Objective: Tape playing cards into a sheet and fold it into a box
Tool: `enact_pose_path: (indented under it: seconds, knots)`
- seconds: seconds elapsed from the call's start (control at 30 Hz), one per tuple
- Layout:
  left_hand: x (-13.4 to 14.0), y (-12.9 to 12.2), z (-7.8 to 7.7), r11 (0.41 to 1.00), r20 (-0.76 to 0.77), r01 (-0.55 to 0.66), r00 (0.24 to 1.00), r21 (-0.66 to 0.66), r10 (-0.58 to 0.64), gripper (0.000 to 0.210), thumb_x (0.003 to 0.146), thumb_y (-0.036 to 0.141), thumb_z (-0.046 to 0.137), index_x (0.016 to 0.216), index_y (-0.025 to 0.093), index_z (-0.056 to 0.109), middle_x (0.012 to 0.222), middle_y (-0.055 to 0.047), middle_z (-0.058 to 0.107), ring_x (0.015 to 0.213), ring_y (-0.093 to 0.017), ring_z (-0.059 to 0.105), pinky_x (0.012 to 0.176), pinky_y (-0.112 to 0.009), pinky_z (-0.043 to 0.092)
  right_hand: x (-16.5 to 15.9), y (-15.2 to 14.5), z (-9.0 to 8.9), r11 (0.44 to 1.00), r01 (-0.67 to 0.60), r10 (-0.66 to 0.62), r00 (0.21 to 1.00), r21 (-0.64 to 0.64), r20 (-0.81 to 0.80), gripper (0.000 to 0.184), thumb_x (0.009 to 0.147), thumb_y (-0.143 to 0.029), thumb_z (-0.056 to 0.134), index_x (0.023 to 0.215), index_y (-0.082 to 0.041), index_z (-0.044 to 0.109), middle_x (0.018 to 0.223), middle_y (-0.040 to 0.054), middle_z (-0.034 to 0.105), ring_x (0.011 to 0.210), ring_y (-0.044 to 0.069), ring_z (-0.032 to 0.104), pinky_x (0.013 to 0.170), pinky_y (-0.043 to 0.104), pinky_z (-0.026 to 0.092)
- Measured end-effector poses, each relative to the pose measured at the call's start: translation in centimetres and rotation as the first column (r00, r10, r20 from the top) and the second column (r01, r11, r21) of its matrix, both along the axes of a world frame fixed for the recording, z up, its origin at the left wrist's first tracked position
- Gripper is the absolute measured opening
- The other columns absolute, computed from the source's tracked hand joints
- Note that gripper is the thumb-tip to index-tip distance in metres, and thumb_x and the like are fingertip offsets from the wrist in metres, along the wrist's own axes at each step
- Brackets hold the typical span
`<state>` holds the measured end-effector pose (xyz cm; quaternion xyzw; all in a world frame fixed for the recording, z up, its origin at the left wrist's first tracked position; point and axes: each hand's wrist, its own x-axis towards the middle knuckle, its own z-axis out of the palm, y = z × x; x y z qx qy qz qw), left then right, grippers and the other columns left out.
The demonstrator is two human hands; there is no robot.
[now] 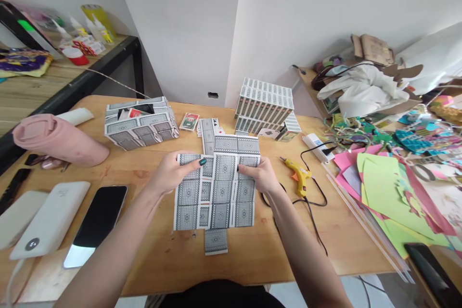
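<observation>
My two hands hold one playing-card panel (224,192) over the middle of one wooden table (162,264); whether its lower edge touches the wood I cannot tell. My left hand (172,172) is clamped on the panel's upper left, thumb on the face; my right hand (264,174) is clamped on its right edge, thumb likewise on top. The remaining fingers lie mostly hidden at or behind the edges.

Around the panel: one card-covered box (142,127) at back left; one red-and-green card pack (189,121) beside it; one stack of card boxes (265,101) at back right, its units too small to count surely; one yellow glue gun (299,178) and one white power strip (317,148) to the right; two clear sticks (361,221) near the table's right edge; one phone (101,216) and one white power bank (50,216) to the left; one pink roll (59,144) behind these.

The panel shows three main columns of three cards each, backs upward, grey-blue with fine lattice, central medallions and white borders. A narrower strip of card backs shows between the left and middle columns; a slim pale gap parts middle from right. Two further card backs adjoin the far edge, and one loose-looking card (216,242) shows below the near edge.
</observation>
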<state>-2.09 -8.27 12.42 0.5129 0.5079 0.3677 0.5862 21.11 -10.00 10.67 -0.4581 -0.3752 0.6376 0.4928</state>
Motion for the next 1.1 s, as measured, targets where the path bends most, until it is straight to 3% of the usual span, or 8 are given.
enact_pose_path:
  seconds: [0.17,0.57,0.9,1.1]
  knots:
    - [-0.1,-0.2,0.5,1.000,0.010,0.028,1.000,-0.009,-0.028,0.027,0.064,0.039,0.073,0.078,0.016,0.070,0.077,-0.005,0.071,0.067,-0.018,0.064,0.057,-0.026,0.051,-0.2,0.1,-0.4,1.000,-0.001,0.000,0.999,-0.024,-0.039,0.029,0.050,-0.027,0.082,0.075,-0.020,0.070,0.081,0.0019,0.073,0.076,0.023,0.068,0.075,0.037,0.052]
    - [0.3,0.0,0.6,0.998,-0.043,-0.046,0.998,0.038,0.047,0.027,0.063,0.038,0.074,0.078,0.016,0.070,0.079,-0.004,0.071,0.070,-0.019,0.065,0.060,-0.026,0.050,-0.3,0.3,-0.2,1.000,0.015,-0.014,1.000,-0.021,0.011,0.030,0.050,-0.027,0.081,0.077,-0.019,0.070,0.084,0.0030,0.073,0.077,0.023,0.068,0.075,0.037,0.053]
    - [0.9,0.5,1.3,0.979,-0.249,0.035,0.968,0.201,0.017,0.021,0.068,0.036,0.069,0.074,0.016,0.070,0.079,-0.004,0.071,0.077,-0.019,0.064,0.069,-0.027,0.049,-0.2,0.3,0.1,1.000,0.020,-0.020,0.998,0.013,0.051,0.026,0.052,-0.026,0.080,0.076,-0.020,0.071,0.085,0.0022,0.073,0.077,0.023,0.068,0.076,0.037,0.053]
    - [1.6,0.4,0.6,0.992,-0.179,-0.012,0.983,0.125,0.035,0.022,0.067,0.035,0.070,0.079,0.017,0.070,0.081,-0.004,0.072,0.080,-0.022,0.065,0.070,-0.030,0.051,0.8,0.1,0.0,0.998,0.063,-0.062,0.994,-0.018,0.087,0.024,0.055,-0.026,0.079,0.076,-0.019,0.071,0.082,0.0023,0.073,0.073,0.022,0.068,0.073,0.036,0.054]
